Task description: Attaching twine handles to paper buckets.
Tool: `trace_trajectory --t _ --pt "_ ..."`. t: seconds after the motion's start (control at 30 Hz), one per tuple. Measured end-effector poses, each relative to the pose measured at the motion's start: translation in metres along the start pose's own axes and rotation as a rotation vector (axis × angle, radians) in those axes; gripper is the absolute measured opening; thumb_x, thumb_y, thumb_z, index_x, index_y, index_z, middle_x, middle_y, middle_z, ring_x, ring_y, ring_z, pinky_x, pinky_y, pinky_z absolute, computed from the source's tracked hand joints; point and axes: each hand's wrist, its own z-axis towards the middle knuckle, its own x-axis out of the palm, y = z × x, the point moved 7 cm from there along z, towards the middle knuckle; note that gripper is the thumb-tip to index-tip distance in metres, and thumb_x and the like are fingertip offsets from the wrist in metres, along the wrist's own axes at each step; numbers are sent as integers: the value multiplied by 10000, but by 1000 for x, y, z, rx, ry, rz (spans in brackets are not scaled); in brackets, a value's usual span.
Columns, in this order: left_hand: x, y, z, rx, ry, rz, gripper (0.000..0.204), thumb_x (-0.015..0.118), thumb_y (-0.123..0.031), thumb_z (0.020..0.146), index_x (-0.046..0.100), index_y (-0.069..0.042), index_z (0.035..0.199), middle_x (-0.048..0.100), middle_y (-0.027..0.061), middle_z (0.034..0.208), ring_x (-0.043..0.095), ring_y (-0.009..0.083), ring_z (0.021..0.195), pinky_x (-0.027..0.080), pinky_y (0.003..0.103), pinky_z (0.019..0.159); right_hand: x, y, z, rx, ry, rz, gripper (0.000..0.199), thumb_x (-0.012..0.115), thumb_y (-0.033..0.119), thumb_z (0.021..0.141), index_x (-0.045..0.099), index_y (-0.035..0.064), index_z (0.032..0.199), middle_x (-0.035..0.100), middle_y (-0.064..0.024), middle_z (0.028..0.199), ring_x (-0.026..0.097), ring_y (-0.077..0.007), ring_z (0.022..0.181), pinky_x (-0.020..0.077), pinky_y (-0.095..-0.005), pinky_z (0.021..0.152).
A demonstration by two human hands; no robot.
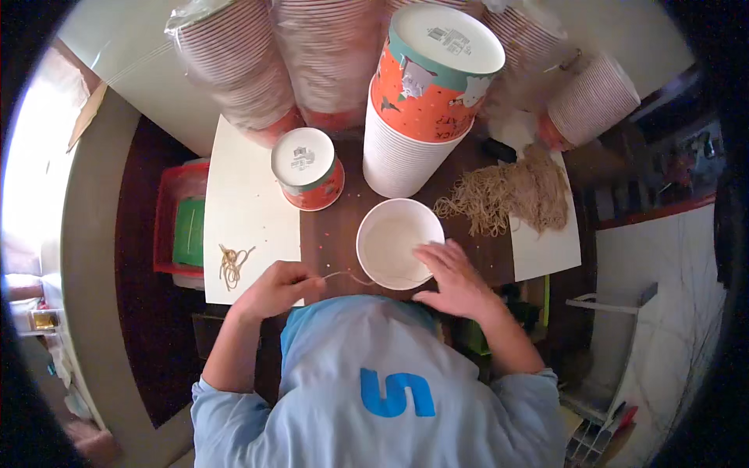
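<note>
A white-lined paper bucket (399,234) stands mouth up in front of my body. My left hand (275,290) is closed in a pinch on one end of a thin tan cord (343,273), just left of the bucket. The cord runs over the near rim and into the bucket toward my right hand (456,279). At the bucket's right rim that hand has its fingers stretched over the edge and its thumb apart, outside the wall. Cut cord pieces (232,267) lie on the white board at the left. A large loose bundle of tan cord (511,191) lies at the right.
An upside-down orange-and-green bucket (308,168) stands behind on the left. Beyond the open bucket rises a tall inverted stack (425,101). Plastic-wrapped bucket stacks (238,66) line the back. A red crate (165,226) sits left of the table, a wire rack (605,374) at the right.
</note>
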Motion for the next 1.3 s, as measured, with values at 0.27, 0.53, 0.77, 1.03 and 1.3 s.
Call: trace_trajectory --t 0.27,0.53,0.77,1.03,1.3 --pt "30 -37 35 -23 54 -285 233 564 -218 898 658 -10 850 614 -6 707 527 46 680 432 201 619 54 44 44 240 197 872 203 593 151 860 581 -6 989 628 -71 878 576 -112 843 469 -253 749" --pt "32 15 32 -240 216 -336 284 540 -288 904 656 -45 813 552 -29 650 475 53 598 373 197 546 14 -7 29 282 -168 821 185 562 168 877 620 1 821 624 -50 741 583 -122 699 453 -241 653" --pt "42 0 34 -248 223 -444 240 538 -249 902 643 -46 829 584 -26 705 498 53 613 395 200 560 -7 23 32 166 -45 -191 287 688 216 750 625 10 940 607 -139 981 554 -312 977 444 -342 837" --pt "52 -11 50 -282 314 -474 314 469 -291 936 624 -20 968 634 59 833 564 98 676 458 223 631 43 43 60 162 189 1001 342 636 142 823 547 -7 1118 642 -141 955 625 -172 796 497 -291 717" --pt "48 5 44 -346 375 -730 349 451 -292 944 587 5 1067 654 103 885 606 143 714 477 239 639 16 15 53 118 -236 682 78 619 63 829 646 -3 861 645 -48 783 593 -83 708 479 -228 641"
